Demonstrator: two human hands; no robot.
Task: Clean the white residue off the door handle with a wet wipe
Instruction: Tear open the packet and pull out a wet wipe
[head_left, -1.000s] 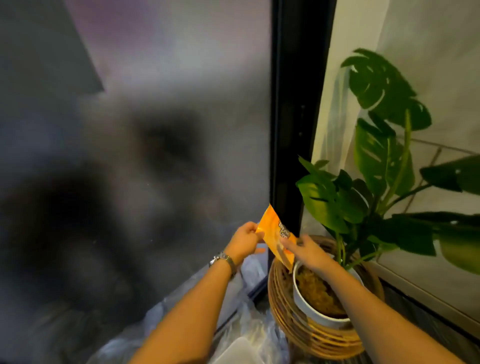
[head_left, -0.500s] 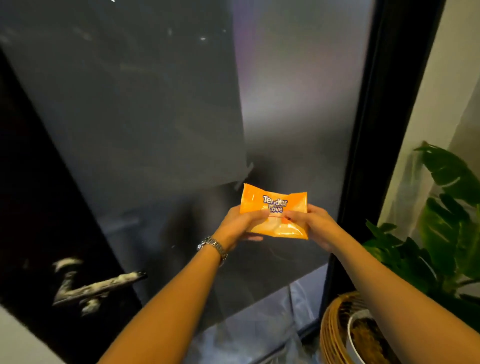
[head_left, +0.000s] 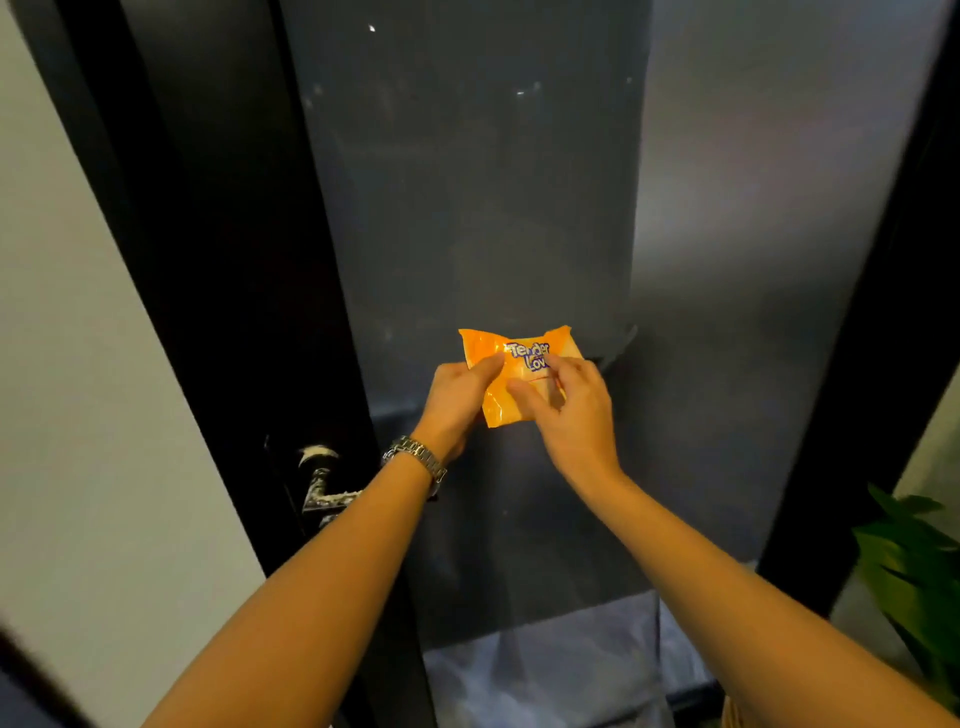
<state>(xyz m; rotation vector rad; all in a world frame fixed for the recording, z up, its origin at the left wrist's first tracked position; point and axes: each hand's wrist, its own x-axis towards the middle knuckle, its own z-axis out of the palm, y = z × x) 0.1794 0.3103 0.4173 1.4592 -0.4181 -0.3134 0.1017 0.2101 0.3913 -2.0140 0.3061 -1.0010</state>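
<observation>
At the centre of the frame, a person is holding an orange wet-wipe packet (head_left: 522, 353) up in front of a dark door (head_left: 467, 182) with both hands. The left hand (head_left: 457, 402) is gripping the packet's left edge, its thumb lying across the front and its fingers curling behind, where they are hidden. The right hand (head_left: 576, 415) is reaching in from the right, its thumb and forefinger bending and pinching at the front face around the purple lettering; whether anything is lifting under them is not clear. The packet is sitting slightly tilted, with its top edge crinkling. A metal wristwatch (head_left: 415, 460) is circling the left wrist. Lower and to the left of centre, the door handle (head_left: 322, 488) is jutting from the black stile of the door, well apart from the packet and below it. White residue is crusting its lever and the piece above, and the left forearm is covering its right end. A pale wall (head_left: 78, 364) is filling the left side of the frame. Green plant leaves (head_left: 914, 571) are showing at the lower right edge, and translucent plastic sheeting (head_left: 545, 670) is lying at the bottom centre, between the two forearms.
</observation>
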